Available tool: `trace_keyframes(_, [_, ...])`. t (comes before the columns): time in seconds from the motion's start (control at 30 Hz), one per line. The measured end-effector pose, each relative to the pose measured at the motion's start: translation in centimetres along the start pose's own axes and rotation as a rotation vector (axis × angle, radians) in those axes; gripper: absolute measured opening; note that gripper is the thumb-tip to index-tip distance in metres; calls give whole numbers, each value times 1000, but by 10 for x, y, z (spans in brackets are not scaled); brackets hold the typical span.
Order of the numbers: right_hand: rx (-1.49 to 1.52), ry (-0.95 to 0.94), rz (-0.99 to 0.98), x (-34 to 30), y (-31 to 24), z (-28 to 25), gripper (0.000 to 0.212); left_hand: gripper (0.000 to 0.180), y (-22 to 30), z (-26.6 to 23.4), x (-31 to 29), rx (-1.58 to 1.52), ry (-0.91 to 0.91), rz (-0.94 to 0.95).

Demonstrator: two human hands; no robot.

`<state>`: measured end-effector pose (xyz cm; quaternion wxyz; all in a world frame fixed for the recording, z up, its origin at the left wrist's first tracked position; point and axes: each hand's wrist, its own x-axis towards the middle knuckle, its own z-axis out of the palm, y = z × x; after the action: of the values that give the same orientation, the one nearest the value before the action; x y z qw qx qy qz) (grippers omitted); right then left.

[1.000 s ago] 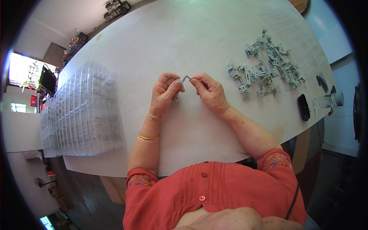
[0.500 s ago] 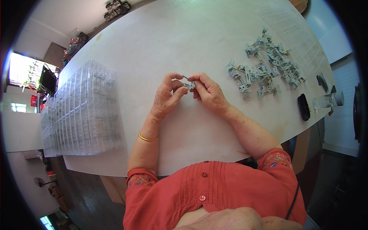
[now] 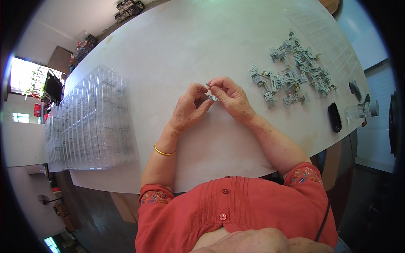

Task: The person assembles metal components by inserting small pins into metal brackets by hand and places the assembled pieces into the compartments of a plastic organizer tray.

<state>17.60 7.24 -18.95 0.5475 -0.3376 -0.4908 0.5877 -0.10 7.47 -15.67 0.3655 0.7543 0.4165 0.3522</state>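
Note:
Over the middle of the table, a small metal bracket part [image 3: 212, 98] sits between my two hands, mostly covered by fingers. My left hand [image 3: 188, 109] pinches it from the left with thumb and bent fingers. From the other side my right hand [image 3: 233, 100] closes thumb and fingertips at the part's upper end, where a tiny piece shows at the fingertips. Both hands touch each other or nearly so. To the right lies a loose pile of similar metal bracket assemblies [image 3: 291, 78], silvery with a few brass-coloured bits.
Stacked clear plastic trays [image 3: 90, 122] stand along the white table's [image 3: 190, 38] left side. At the right edge are a black case [image 3: 334, 117], a clear bottle [image 3: 355, 111] lying sideways and a dark tool-like object [image 3: 355, 91].
Both hands have shifted slightly to the right, and their fingers have closed in around the metal part, covering more of it. The pile and trays stay where they were.

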Motion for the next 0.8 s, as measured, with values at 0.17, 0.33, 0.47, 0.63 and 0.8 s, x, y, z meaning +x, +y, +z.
trace_keyframes(0.17, [31,36,-126,3,-1,3,15,32,0,3,0,68,120,20])
trace_keyframes(0.33, [-9,-29,70,1,-9,2,13,32,-2,4,2,65,165,-4])
trace_keyframes(0.47, [-62,-27,39,2,-7,1,13,34,0,3,2,59,93,-10])
trace_keyframes(0.63, [64,95,96,5,-7,1,13,37,-1,0,2,-50,51,17])
trace_keyframes(0.8, [42,178,107,5,-9,-5,16,54,12,-9,3,-499,-212,-281])
